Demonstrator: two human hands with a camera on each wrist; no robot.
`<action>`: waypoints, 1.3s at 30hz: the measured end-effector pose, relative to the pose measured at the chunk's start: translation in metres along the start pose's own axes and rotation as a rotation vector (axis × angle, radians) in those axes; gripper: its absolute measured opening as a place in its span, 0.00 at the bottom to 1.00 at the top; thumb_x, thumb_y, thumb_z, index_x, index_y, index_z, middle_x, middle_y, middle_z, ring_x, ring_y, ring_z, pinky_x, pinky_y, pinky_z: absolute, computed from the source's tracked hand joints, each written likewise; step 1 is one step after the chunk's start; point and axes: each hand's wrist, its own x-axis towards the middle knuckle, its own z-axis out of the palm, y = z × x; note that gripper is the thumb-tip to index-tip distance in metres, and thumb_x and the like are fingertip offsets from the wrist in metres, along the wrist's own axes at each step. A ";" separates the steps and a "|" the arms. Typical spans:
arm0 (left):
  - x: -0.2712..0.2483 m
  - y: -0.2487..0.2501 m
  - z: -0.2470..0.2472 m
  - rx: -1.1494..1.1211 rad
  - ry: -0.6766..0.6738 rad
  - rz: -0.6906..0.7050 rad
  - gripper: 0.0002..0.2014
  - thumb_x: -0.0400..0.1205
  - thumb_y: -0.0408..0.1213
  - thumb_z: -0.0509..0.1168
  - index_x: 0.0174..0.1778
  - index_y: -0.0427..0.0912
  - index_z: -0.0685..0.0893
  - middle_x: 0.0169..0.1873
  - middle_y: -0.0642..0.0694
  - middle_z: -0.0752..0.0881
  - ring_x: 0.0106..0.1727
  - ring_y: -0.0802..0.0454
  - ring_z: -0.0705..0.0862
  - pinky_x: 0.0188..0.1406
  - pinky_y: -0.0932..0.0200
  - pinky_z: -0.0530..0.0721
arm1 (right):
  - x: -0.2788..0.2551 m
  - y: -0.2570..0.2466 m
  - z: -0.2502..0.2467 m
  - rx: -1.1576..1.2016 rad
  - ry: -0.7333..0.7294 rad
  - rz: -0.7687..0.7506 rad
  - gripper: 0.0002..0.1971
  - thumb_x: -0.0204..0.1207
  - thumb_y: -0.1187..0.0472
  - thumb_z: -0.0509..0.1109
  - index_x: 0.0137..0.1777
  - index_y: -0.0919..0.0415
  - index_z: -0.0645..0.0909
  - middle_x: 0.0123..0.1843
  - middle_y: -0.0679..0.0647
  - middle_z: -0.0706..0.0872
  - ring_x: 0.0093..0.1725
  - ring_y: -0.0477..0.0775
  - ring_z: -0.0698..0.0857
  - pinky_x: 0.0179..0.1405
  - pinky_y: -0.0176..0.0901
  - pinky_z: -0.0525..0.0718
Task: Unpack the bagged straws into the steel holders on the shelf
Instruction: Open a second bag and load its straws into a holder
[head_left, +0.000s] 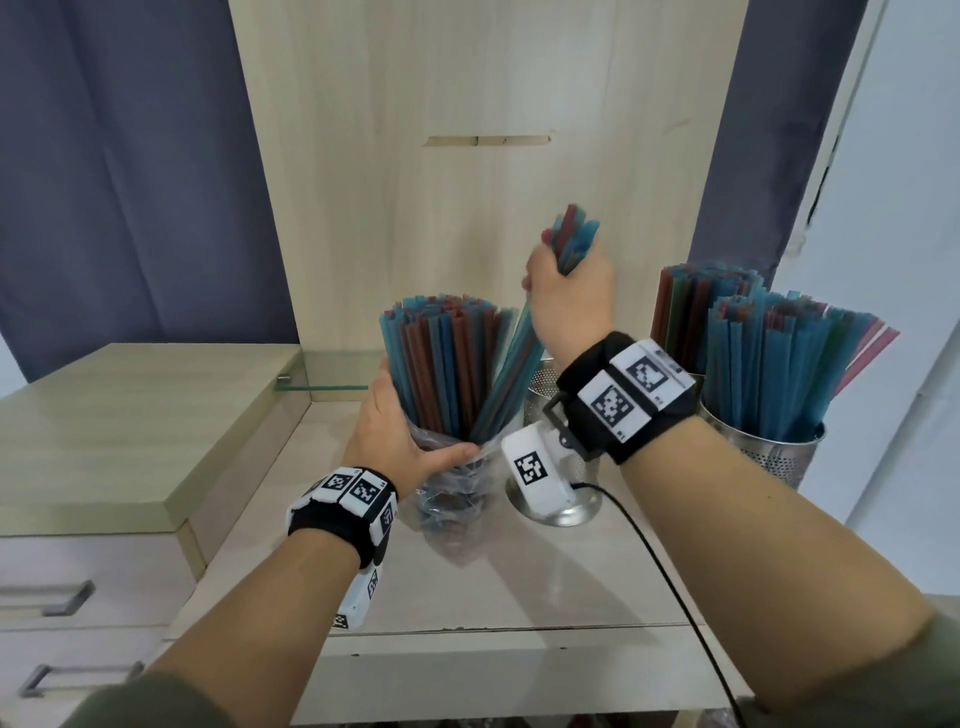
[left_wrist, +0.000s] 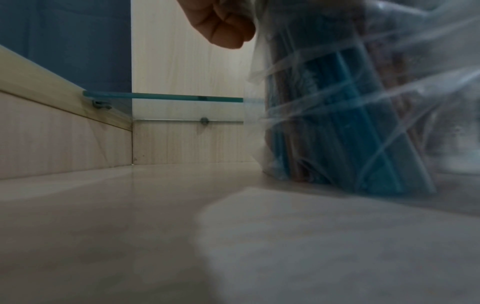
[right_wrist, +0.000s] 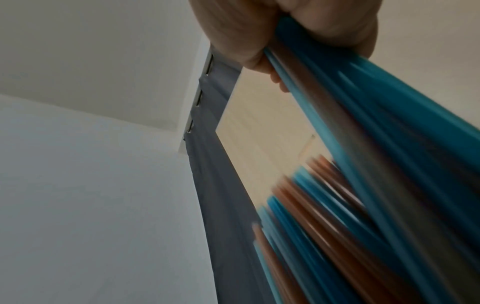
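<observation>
A clear plastic bag (head_left: 452, 499) of blue and brown straws (head_left: 447, 358) stands upright on the shelf (head_left: 519, 587). My left hand (head_left: 400, 431) grips the bag around its middle; in the left wrist view the bag (left_wrist: 363, 123) fills the right side beneath my curled fingers (left_wrist: 223, 24). My right hand (head_left: 569, 296) grips a bundle of straws (head_left: 571, 241) lifted partway out of the bag, their lower ends still inside. In the right wrist view the bundle (right_wrist: 389, 133) runs blurred from my fist. A perforated steel holder (head_left: 545, 387) stands behind my right wrist.
Two steel holders at the right are full of straws, the nearer one (head_left: 779, 447) close to my right forearm. A raised cabinet top (head_left: 130, 426) and a glass shelf (head_left: 332, 371) lie to the left. A black cable (head_left: 670, 566) trails over the shelf front.
</observation>
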 end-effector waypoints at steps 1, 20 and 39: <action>0.000 -0.001 0.000 0.010 0.006 0.006 0.68 0.54 0.64 0.82 0.84 0.45 0.50 0.73 0.46 0.72 0.75 0.48 0.72 0.75 0.47 0.73 | 0.004 -0.009 -0.005 0.049 0.018 -0.025 0.03 0.79 0.61 0.65 0.51 0.57 0.77 0.41 0.52 0.84 0.39 0.55 0.85 0.48 0.55 0.87; 0.027 0.054 -0.002 0.297 0.116 0.106 0.51 0.75 0.75 0.51 0.81 0.35 0.60 0.76 0.35 0.70 0.76 0.39 0.67 0.78 0.42 0.61 | -0.037 -0.052 -0.132 0.287 0.047 -0.111 0.02 0.81 0.66 0.63 0.48 0.60 0.73 0.28 0.47 0.80 0.32 0.52 0.79 0.43 0.54 0.80; -0.019 0.215 0.107 -0.263 -0.478 0.411 0.70 0.65 0.61 0.80 0.83 0.53 0.28 0.87 0.52 0.45 0.85 0.58 0.51 0.82 0.55 0.54 | 0.009 -0.106 -0.286 0.332 0.260 -0.177 0.03 0.82 0.66 0.62 0.48 0.60 0.75 0.31 0.48 0.81 0.33 0.49 0.81 0.41 0.45 0.82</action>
